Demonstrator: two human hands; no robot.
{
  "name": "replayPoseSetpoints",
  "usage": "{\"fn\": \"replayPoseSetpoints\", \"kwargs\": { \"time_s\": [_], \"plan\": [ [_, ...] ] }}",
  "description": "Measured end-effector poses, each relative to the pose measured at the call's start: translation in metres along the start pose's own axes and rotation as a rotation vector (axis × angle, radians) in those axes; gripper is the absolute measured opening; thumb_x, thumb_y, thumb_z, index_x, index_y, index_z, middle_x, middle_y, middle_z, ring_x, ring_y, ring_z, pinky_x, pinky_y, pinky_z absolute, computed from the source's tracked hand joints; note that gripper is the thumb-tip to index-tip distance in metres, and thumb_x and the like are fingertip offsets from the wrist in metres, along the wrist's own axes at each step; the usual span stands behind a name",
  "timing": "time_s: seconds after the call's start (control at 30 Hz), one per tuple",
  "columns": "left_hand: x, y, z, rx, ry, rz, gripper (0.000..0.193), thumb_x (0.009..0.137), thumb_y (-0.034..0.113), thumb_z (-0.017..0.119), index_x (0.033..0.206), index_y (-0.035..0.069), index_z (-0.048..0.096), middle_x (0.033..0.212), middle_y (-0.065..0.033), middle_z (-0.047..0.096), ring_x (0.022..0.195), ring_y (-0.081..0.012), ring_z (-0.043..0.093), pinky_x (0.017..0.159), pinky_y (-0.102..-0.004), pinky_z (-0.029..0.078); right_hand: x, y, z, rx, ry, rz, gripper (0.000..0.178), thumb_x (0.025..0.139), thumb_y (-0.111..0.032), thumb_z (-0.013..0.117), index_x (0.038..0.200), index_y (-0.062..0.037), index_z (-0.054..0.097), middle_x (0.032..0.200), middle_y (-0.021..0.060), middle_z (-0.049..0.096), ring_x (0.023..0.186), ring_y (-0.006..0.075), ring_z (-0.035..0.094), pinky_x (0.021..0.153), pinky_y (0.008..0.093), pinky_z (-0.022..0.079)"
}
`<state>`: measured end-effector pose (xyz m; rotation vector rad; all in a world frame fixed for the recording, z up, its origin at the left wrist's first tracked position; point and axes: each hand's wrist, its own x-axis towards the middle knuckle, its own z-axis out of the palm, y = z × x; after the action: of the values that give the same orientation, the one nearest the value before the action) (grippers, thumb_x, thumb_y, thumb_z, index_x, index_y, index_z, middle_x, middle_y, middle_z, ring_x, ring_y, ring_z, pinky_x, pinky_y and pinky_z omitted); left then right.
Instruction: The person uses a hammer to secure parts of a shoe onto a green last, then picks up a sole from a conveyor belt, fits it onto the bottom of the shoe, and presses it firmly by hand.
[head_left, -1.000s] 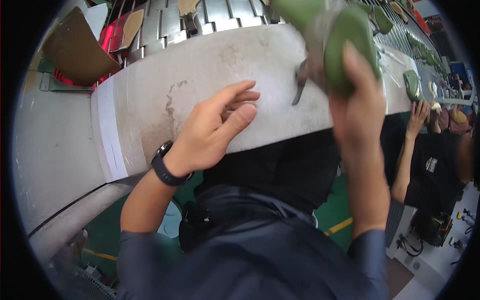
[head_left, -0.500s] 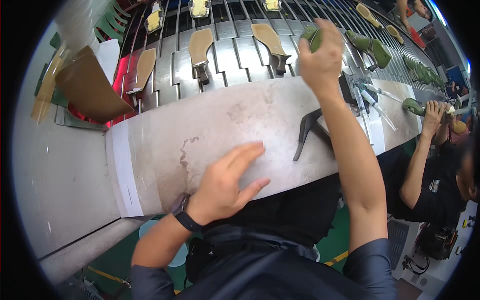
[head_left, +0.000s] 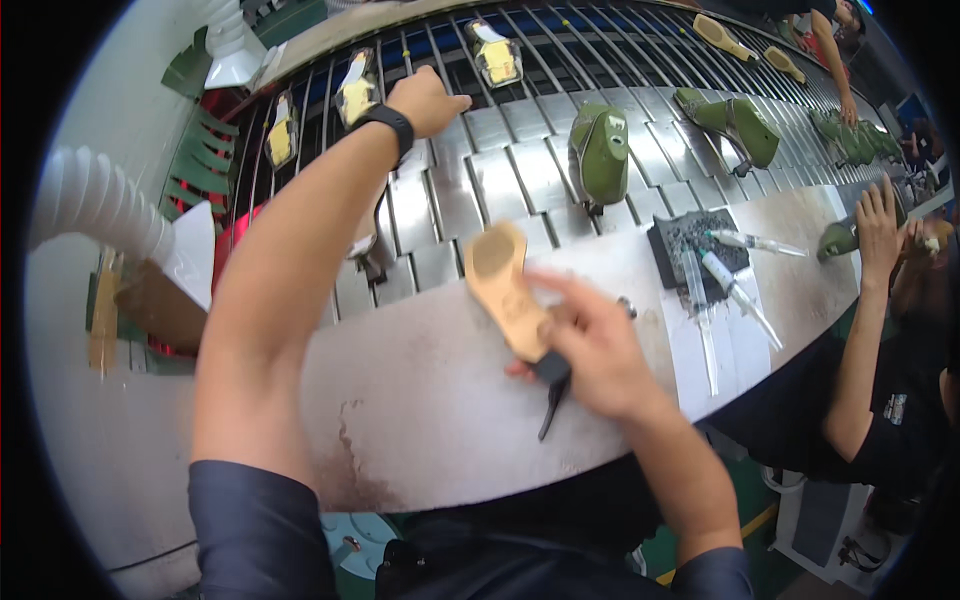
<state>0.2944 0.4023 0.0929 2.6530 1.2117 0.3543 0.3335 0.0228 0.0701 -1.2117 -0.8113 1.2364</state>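
Note:
My right hand (head_left: 600,350) is closed on a tan shoe sole (head_left: 497,285), tilted above the pale worktable (head_left: 430,440). By the sole's lower end a black angled piece (head_left: 552,400) shows; the hand covers part of it, and I cannot tell if it is held or lying there. My left hand (head_left: 425,100), with a black band at the wrist, reaches over the slatted metal conveyor (head_left: 480,180); its fingers are mostly hidden. Under that wrist sits another sole with a heel (head_left: 368,250), largely covered by my forearm.
Two green shoe shapes (head_left: 602,150) (head_left: 735,125) stand on the conveyor. Yellow-topped pieces (head_left: 495,55) lie on the far rollers. Several syringes (head_left: 742,298) rest on a dark foam block (head_left: 672,255). A white duct (head_left: 110,200) stands left. A co-worker's hand (head_left: 878,235) works at right.
My right hand has come back from the conveyor to above the table and now holds a sole. My left hand has gone from above the table out over the conveyor. The view has shifted.

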Motion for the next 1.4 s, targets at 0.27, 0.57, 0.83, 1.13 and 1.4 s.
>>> {"fn": "replayPoseSetpoints", "kwargs": {
  "time_s": [0.27, 0.57, 0.83, 1.13, 1.4],
  "plan": [
    [0.156, 0.084, 0.107, -0.106, 0.139, -0.452, 0.128, 0.077, 0.06, 0.09, 0.156, -0.013, 0.02, 0.152, -0.0388, 0.047, 0.141, -0.0522, 0.05, 0.116, -0.0512, 0.045, -0.013, 0.018, -0.011, -0.366, -0.035, -0.383, 0.032, 0.088, 0.008, 0.061, 0.118, 0.0054, 0.072, 0.089, 0.0139, 0.073, 0.07, 0.0237, 0.071, 0.063, 0.033, 0.057],
    [0.107, 0.086, 0.114, -0.108, 0.197, -0.376, 0.094, 0.08, 0.031, 0.082, 0.155, -0.001, 0.035, 0.147, -0.03, 0.046, 0.138, -0.0411, 0.052, 0.108, -0.0485, 0.054, -0.019, 0.019, -0.006, -0.393, 0.039, -0.425, 0.024, 0.086, 0.003, 0.066, 0.108, 0.0051, 0.075, 0.083, 0.0135, 0.073, 0.068, 0.0247, 0.071, 0.06, 0.0341, 0.057],
    [-0.143, 0.044, -0.006, -0.52, 0.217, 0.005, 0.08, 0.078, 0.024, 0.08, 0.147, -0.003, 0.05, 0.117, -0.0231, 0.069, 0.108, -0.038, 0.069, 0.096, -0.0435, 0.055, -0.016, 0.024, 0.013, 0.145, 0.129, -0.129, 0.023, 0.102, -0.002, 0.054, 0.115, 0.0082, 0.071, 0.098, 0.0161, 0.078, 0.087, 0.0214, 0.078, 0.078, 0.0301, 0.061],
    [-0.468, 0.005, -0.06, 0.114, 0.229, 0.24, 0.1, 0.069, 0.002, 0.09, 0.157, 0.002, 0.044, 0.155, -0.0262, 0.049, 0.136, -0.0453, 0.055, 0.112, -0.0471, 0.047, -0.075, 0.076, 0.093, -0.254, 0.183, -0.255, 0.028, 0.105, 0.0, 0.053, 0.128, 0.0065, 0.067, 0.104, 0.0108, 0.074, 0.09, 0.013, 0.07, 0.082, 0.0291, 0.056],
    [-0.528, -0.028, -0.06, -0.54, 0.272, -0.203, 0.054, 0.081, 0.004, 0.09, 0.129, -0.003, 0.066, 0.1, -0.0135, 0.077, 0.094, -0.0218, 0.073, 0.087, -0.0325, 0.056, -0.071, 0.041, 0.06, -0.424, 0.405, -0.672, 0.023, 0.102, -0.009, 0.066, 0.12, 0.0057, 0.07, 0.124, 0.0186, 0.071, 0.107, 0.0225, 0.071, 0.098, 0.0345, 0.054]
  ]
}}
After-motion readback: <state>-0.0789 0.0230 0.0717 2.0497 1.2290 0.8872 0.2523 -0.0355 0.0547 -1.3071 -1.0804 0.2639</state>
